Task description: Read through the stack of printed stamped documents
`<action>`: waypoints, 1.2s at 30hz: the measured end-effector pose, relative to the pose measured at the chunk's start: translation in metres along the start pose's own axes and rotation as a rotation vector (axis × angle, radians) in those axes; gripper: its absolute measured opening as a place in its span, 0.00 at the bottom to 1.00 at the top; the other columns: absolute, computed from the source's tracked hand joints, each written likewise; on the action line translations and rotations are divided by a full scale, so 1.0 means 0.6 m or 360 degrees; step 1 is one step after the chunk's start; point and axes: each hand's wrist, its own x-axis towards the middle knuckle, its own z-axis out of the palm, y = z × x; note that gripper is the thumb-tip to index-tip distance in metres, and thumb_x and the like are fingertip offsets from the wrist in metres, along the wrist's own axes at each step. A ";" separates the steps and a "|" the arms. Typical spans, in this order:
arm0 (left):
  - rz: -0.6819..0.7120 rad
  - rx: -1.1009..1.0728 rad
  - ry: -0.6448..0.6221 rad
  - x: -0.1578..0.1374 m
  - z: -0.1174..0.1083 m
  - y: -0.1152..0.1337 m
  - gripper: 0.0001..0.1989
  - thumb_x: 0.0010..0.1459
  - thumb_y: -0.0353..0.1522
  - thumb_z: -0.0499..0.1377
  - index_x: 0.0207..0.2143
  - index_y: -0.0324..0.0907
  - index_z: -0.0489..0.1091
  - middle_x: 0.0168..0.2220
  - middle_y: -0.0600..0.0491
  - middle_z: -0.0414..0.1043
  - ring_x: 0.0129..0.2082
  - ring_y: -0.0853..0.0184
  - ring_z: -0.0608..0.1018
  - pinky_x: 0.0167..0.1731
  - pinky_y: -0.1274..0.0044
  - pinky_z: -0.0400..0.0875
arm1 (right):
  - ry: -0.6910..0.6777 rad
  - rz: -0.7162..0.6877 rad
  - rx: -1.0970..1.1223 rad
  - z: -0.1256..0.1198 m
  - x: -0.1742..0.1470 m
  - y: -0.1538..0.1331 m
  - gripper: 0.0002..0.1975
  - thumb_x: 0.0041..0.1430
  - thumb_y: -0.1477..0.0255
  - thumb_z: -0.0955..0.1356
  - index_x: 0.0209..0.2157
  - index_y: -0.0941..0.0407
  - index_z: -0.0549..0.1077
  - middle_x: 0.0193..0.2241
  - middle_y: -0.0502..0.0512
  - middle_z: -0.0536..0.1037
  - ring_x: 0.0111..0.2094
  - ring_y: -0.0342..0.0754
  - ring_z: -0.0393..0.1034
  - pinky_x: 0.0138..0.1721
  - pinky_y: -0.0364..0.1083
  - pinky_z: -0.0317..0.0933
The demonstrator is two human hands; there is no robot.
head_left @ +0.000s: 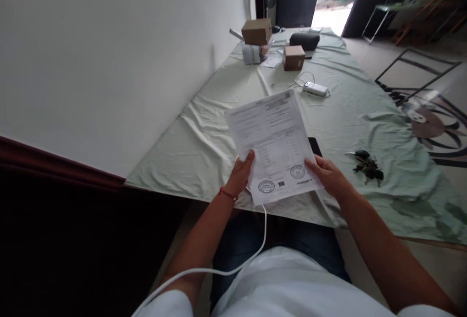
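Note:
A printed sheet of paper [270, 137] with two round stamps near its lower edge is held up above the near part of the table. My left hand [240, 175] grips its left edge, thumb on the front and fingers behind. On the right edge, my right hand [330, 177] pinches the sheet in the same way. Whether it is one sheet or a few together I cannot tell. Behind the paper, a dark flat object [314, 146] peeks out, mostly hidden. A white cable [263, 232] runs from beneath the paper across my lap.
Keys [368, 167] lie to the right on the cloth-covered table [204, 146]. Farther back are a white power bank [315, 88] with a cable, a small box [294, 58], a larger box [256, 31] and a dark pouch [304, 41]. A wall [120, 54] borders the left side.

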 end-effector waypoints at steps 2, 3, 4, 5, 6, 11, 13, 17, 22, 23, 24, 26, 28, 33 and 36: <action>-0.0048 -0.0029 0.0048 -0.005 0.000 -0.017 0.28 0.53 0.50 0.69 0.51 0.43 0.76 0.55 0.45 0.78 0.57 0.50 0.78 0.56 0.61 0.76 | 0.0035 0.0012 0.0032 0.008 -0.018 0.023 0.25 0.54 0.50 0.74 0.46 0.52 0.79 0.36 0.56 0.85 0.34 0.57 0.82 0.36 0.53 0.78; -0.0078 -0.0044 0.0050 -0.007 -0.001 -0.026 0.27 0.54 0.50 0.69 0.50 0.43 0.76 0.56 0.45 0.78 0.57 0.50 0.78 0.55 0.61 0.77 | 0.0054 0.0015 0.0058 0.013 -0.026 0.033 0.24 0.54 0.49 0.74 0.44 0.52 0.80 0.36 0.55 0.85 0.34 0.58 0.82 0.36 0.54 0.78; -0.0098 -0.0061 0.0043 -0.008 -0.002 -0.033 0.27 0.54 0.50 0.68 0.50 0.43 0.76 0.56 0.45 0.78 0.56 0.50 0.79 0.55 0.61 0.77 | 0.0071 0.0019 0.0083 0.016 -0.032 0.042 0.23 0.54 0.49 0.74 0.43 0.51 0.80 0.35 0.55 0.85 0.34 0.58 0.82 0.36 0.55 0.78; -0.0109 -0.0079 0.0035 -0.010 -0.002 -0.039 0.26 0.55 0.50 0.68 0.50 0.43 0.76 0.55 0.44 0.78 0.56 0.50 0.79 0.55 0.61 0.78 | 0.0088 0.0025 0.0105 0.019 -0.036 0.048 0.23 0.53 0.49 0.74 0.42 0.51 0.80 0.35 0.55 0.85 0.33 0.59 0.82 0.36 0.55 0.78; -0.0113 -0.0093 0.0029 -0.011 -0.002 -0.044 0.26 0.56 0.50 0.67 0.50 0.43 0.76 0.55 0.44 0.78 0.56 0.50 0.79 0.54 0.61 0.78 | 0.0101 0.0033 0.0124 0.021 -0.040 0.053 0.22 0.53 0.49 0.74 0.42 0.50 0.80 0.34 0.55 0.85 0.32 0.59 0.82 0.35 0.55 0.78; -0.0157 -0.0065 0.0025 -0.020 0.001 -0.043 0.26 0.58 0.51 0.65 0.51 0.43 0.76 0.54 0.43 0.79 0.57 0.49 0.79 0.55 0.59 0.77 | 0.0113 0.0090 0.0230 0.012 -0.046 0.063 0.19 0.52 0.52 0.76 0.39 0.51 0.81 0.34 0.54 0.86 0.32 0.57 0.82 0.36 0.54 0.78; -0.0141 -0.0092 0.0050 -0.026 0.004 -0.038 0.26 0.58 0.50 0.65 0.51 0.42 0.75 0.55 0.43 0.78 0.58 0.49 0.78 0.57 0.59 0.76 | 0.0114 0.0109 0.0287 0.006 -0.050 0.066 0.19 0.52 0.53 0.76 0.39 0.52 0.81 0.35 0.55 0.86 0.33 0.56 0.82 0.37 0.52 0.78; -0.0053 -0.0194 0.0147 -0.037 0.012 -0.030 0.28 0.59 0.49 0.66 0.54 0.40 0.74 0.59 0.43 0.75 0.61 0.49 0.75 0.61 0.59 0.72 | 0.0181 0.0137 0.0446 0.006 -0.064 0.078 0.19 0.50 0.58 0.79 0.41 0.53 0.82 0.39 0.56 0.86 0.35 0.52 0.82 0.33 0.46 0.77; 0.0038 -0.0288 0.0278 -0.045 0.027 -0.029 0.30 0.59 0.47 0.66 0.58 0.40 0.72 0.60 0.43 0.74 0.62 0.51 0.74 0.64 0.60 0.69 | 0.0343 0.0051 0.0767 0.040 -0.077 0.095 0.18 0.49 0.63 0.80 0.41 0.55 0.81 0.41 0.55 0.85 0.38 0.51 0.81 0.39 0.49 0.78; 0.0050 -0.0310 0.0286 -0.046 0.029 -0.030 0.30 0.59 0.47 0.66 0.58 0.40 0.72 0.60 0.43 0.74 0.62 0.51 0.74 0.64 0.60 0.68 | 0.0379 0.0016 0.0813 0.049 -0.077 0.098 0.18 0.49 0.64 0.80 0.41 0.54 0.80 0.42 0.55 0.85 0.40 0.52 0.81 0.41 0.50 0.78; 0.0060 -0.0332 0.0291 -0.047 0.031 -0.032 0.29 0.59 0.47 0.66 0.57 0.40 0.72 0.59 0.43 0.75 0.62 0.52 0.74 0.64 0.60 0.68 | 0.0424 -0.0017 0.0840 0.059 -0.076 0.100 0.18 0.49 0.64 0.80 0.42 0.54 0.80 0.43 0.54 0.85 0.41 0.52 0.81 0.42 0.51 0.78; 0.0076 -0.0357 0.0287 -0.048 0.033 -0.034 0.28 0.59 0.47 0.67 0.55 0.40 0.73 0.58 0.43 0.76 0.61 0.52 0.74 0.63 0.60 0.69 | 0.0532 -0.0072 0.0829 0.075 -0.072 0.102 0.19 0.46 0.64 0.80 0.40 0.54 0.80 0.41 0.55 0.85 0.41 0.54 0.81 0.44 0.53 0.78; 0.0083 -0.0329 0.0258 -0.048 0.029 -0.035 0.26 0.58 0.47 0.67 0.52 0.40 0.75 0.54 0.43 0.78 0.59 0.52 0.76 0.60 0.62 0.72 | 0.0667 -0.0135 0.0757 0.084 -0.066 0.101 0.19 0.44 0.63 0.81 0.38 0.55 0.80 0.39 0.56 0.85 0.40 0.55 0.81 0.44 0.54 0.77; 0.0136 -0.0156 0.0156 -0.046 -0.012 -0.019 0.22 0.53 0.50 0.69 0.35 0.39 0.75 0.32 0.50 0.78 0.31 0.68 0.78 0.31 0.78 0.73 | 0.0821 -0.0238 0.0438 0.048 -0.048 0.063 0.20 0.44 0.60 0.80 0.37 0.57 0.80 0.33 0.56 0.84 0.36 0.55 0.81 0.42 0.53 0.76; 0.0234 0.0022 0.0268 -0.045 -0.048 0.002 0.22 0.55 0.48 0.67 0.39 0.40 0.73 0.36 0.53 0.75 0.26 0.76 0.71 0.24 0.83 0.64 | 0.0683 -0.0220 0.0153 -0.003 -0.032 0.006 0.20 0.40 0.60 0.80 0.33 0.56 0.81 0.28 0.54 0.83 0.30 0.53 0.79 0.36 0.52 0.76</action>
